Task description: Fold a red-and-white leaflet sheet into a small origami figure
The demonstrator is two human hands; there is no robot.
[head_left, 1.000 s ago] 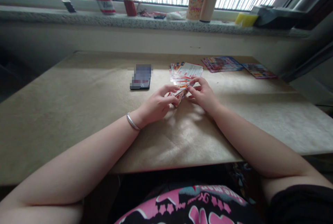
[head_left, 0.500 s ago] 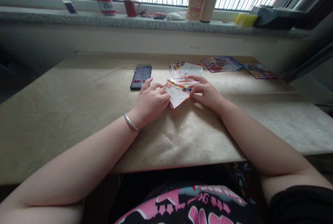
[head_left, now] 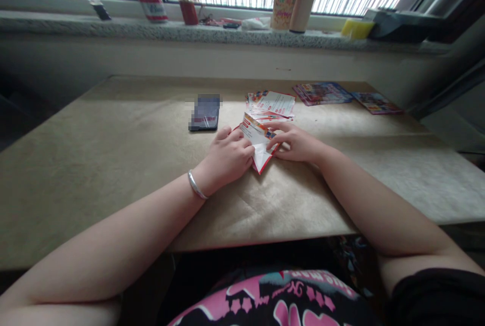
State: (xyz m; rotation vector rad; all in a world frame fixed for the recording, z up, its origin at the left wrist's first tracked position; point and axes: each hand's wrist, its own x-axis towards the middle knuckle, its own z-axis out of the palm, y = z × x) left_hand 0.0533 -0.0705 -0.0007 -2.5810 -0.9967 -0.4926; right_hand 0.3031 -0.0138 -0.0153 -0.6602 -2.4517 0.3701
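The left hand [head_left: 232,153] grips a creased paper [head_left: 257,137] on the counter [head_left: 113,164], near fanned cards [head_left: 279,103]. The right hand [head_left: 293,143] (fingers parted) touches its right edge; whether it grips, I cannot tell.

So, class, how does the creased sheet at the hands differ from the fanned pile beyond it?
The creased sheet has a sharp fold line, while the visible top of the fanned pile looks mostly flat.
The left hand and right hand touch the creased sheet; the fanned pile lies farther from the person.
Both show white faces with red print.
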